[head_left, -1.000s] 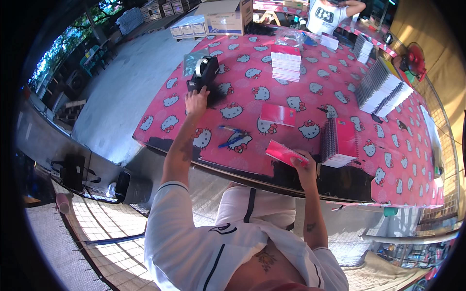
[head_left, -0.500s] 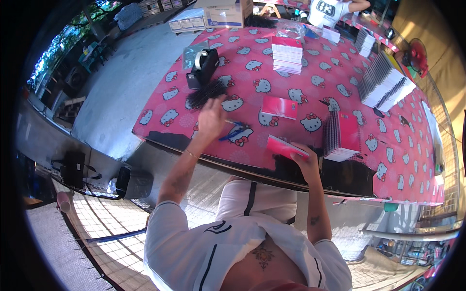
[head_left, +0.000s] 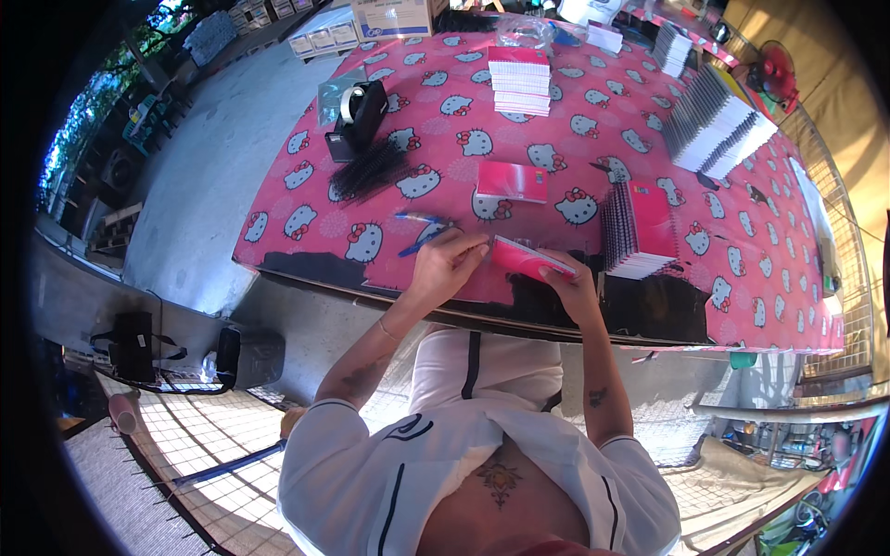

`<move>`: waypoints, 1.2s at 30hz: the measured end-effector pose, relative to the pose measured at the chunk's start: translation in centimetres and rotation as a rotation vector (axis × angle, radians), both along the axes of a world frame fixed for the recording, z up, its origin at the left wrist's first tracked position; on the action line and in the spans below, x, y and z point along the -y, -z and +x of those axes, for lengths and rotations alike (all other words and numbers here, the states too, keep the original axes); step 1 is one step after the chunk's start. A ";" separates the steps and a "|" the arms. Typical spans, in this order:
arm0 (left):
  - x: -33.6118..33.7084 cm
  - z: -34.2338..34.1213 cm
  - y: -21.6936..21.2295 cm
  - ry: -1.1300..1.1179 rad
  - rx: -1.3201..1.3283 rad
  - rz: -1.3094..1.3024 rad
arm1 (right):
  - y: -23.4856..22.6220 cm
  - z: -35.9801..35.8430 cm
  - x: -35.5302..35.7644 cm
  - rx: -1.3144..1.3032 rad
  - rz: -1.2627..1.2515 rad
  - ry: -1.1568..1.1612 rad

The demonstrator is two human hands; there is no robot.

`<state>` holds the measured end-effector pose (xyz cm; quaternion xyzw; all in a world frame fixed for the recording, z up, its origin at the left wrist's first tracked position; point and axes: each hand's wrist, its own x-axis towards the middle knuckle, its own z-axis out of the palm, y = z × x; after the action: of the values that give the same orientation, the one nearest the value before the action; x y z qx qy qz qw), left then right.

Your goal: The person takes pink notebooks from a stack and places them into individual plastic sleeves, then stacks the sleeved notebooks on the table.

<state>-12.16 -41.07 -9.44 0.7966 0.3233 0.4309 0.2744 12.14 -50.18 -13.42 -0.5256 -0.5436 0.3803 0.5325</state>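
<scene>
Two bare forearms rose from the person's white shirt [head_left: 348, 463] toward the near edge of the table [head_left: 426, 125], where a black patch [head_left: 654, 310] broke the pink, cat-printed cloth. The right hand [head_left: 572, 285] gripped a pink pad [head_left: 527, 259] by its right end, thumb on top, so that it hung tilted over that edge. The left hand [head_left: 449, 264] hovered just off the pad's left end with its fingers curled together; whether anything was pinched in them could not be told. Just past the left hand lay a blue tool [head_left: 409, 249], partly hidden behind it. To the right of the right hand stood a pile of spiral notebooks [head_left: 655, 222] with pink covers. Beyond the pad, a loose pink notebook [head_left: 512, 183] lay flat. Farther to the left was a heap of black coils [head_left: 373, 170], right beside a black tape dispenser [head_left: 360, 119] with a sheet of clear plastic [head_left: 330, 100] next to it. Deeper on the table rose a pink-topped stack [head_left: 520, 85], and off to the right a bigger spiral-bound stack [head_left: 712, 128]. A red fan [head_left: 777, 72] stood past that, and a carton [head_left: 391, 17] sat at the far left end
</scene>
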 end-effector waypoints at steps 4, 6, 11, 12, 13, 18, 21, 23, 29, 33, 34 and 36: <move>-0.6 -0.1 -0.6 -0.024 -0.167 0.041 | 0.0 -0.1 0.0 -0.012 -0.008 0.013; -2.0 -0.6 -0.3 -0.009 -0.278 0.086 | -0.1 -0.1 0.0 -0.011 -0.014 0.007; -3.2 -0.2 -2.0 0.163 -0.197 0.146 | -0.1 -0.2 0.0 -0.021 -0.033 0.011; -3.4 -0.1 -2.4 0.197 -0.204 0.167 | -0.1 -0.1 0.0 -0.022 -0.033 0.011; -4.0 -0.2 -2.1 0.247 -0.252 0.168 | -0.2 -0.1 0.0 -0.023 -0.035 0.007; -4.5 0.7 -2.0 0.402 -0.285 -0.010 | -0.1 -0.1 0.2 -0.017 -0.019 0.020; -4.0 1.0 -2.2 0.312 -0.456 0.224 | -1.0 -0.7 0.6 -0.017 0.017 0.043; -1.3 2.9 -3.4 0.006 -0.567 0.461 | -1.7 -1.5 1.0 -0.028 0.012 0.091; 3.9 2.2 2.3 -0.099 -0.577 0.524 | -3.2 -2.6 1.7 -0.082 0.010 0.148; 1.5 3.4 -1.4 -0.153 -0.655 0.521 | -4.1 -2.9 1.6 -0.130 -0.033 0.096; 2.7 2.9 0.5 -0.107 -0.616 0.518 | -4.5 -2.7 1.7 -0.142 -0.041 0.110; 4.6 2.1 3.7 -0.006 -0.551 0.517 | -4.7 -2.4 1.9 -0.182 -0.054 0.141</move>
<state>-10.11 -45.67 -13.18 0.9245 0.2678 0.2690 -0.0343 9.71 -52.09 -8.68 -0.5402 -0.4442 0.4024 0.5907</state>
